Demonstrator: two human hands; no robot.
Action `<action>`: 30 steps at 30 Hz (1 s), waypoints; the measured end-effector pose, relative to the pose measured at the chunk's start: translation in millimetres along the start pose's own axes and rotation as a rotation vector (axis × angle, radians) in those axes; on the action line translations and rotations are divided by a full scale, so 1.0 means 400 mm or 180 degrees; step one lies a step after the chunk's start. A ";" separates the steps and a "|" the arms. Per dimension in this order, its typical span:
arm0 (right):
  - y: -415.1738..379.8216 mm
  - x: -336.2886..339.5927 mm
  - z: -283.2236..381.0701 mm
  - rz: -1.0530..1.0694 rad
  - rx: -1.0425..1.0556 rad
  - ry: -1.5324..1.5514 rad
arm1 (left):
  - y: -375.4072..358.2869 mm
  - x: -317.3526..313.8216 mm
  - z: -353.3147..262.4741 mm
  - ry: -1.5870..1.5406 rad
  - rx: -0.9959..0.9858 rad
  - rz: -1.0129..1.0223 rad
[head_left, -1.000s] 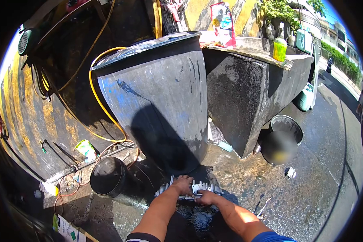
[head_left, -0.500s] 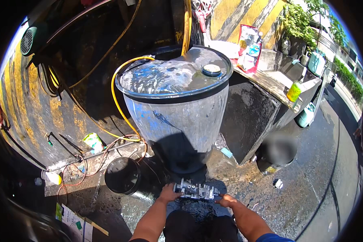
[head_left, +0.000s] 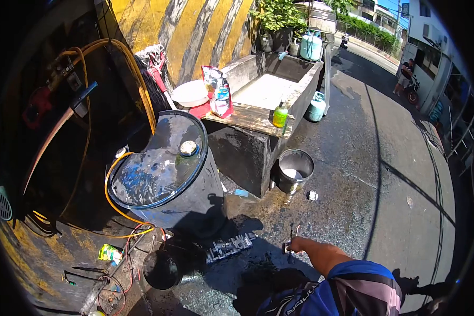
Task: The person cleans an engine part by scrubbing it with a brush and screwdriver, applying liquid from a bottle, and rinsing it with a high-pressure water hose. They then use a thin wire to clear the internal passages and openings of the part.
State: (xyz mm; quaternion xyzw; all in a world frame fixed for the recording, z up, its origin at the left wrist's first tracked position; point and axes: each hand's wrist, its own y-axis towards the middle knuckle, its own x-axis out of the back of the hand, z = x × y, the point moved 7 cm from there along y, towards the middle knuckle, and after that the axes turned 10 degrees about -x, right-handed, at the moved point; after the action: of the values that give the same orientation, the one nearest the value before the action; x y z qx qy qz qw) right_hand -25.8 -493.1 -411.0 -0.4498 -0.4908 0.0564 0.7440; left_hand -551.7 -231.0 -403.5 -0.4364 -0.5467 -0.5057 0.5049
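A grey cast-metal part, resembling a valve body [head_left: 230, 247], lies tilted on the wet ground beside the blue-grey drum [head_left: 160, 174]. To the right of it, my right hand [head_left: 298, 244] reaches low over the ground, its fingers closed at a small object [head_left: 286, 247] with a pale end and a thin dark upright piece. What kind of object this is I cannot make out. My left hand is out of view.
A black bucket [head_left: 161, 269] stands left of the metal part. Another bucket [head_left: 296, 171] stands by the concrete sink [head_left: 247, 118], whose ledge holds a yellow-green bottle [head_left: 280, 117] and a red pouch [head_left: 217, 92]. A yellow hose [head_left: 109, 181] hangs over the drum. Far off sits a person [head_left: 405, 73].
Both hands have let go of the metal part, which now lies on the ground. My right hand has moved right to a small object. The left hand has left the view, and the camera has turned right.
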 end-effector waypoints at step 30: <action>0.004 0.245 0.656 0.0737 -0.1546 0.2024 | -0.535 0.092 0.425 -0.3935 0.5960 -0.0653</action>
State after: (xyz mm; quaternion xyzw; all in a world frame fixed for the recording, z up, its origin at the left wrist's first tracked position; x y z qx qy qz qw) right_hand -179.8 -279.5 -315.7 -0.6595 -0.1818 -0.1194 0.7195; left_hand -786.0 -86.4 -387.4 -0.0142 -0.9005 0.3675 0.2320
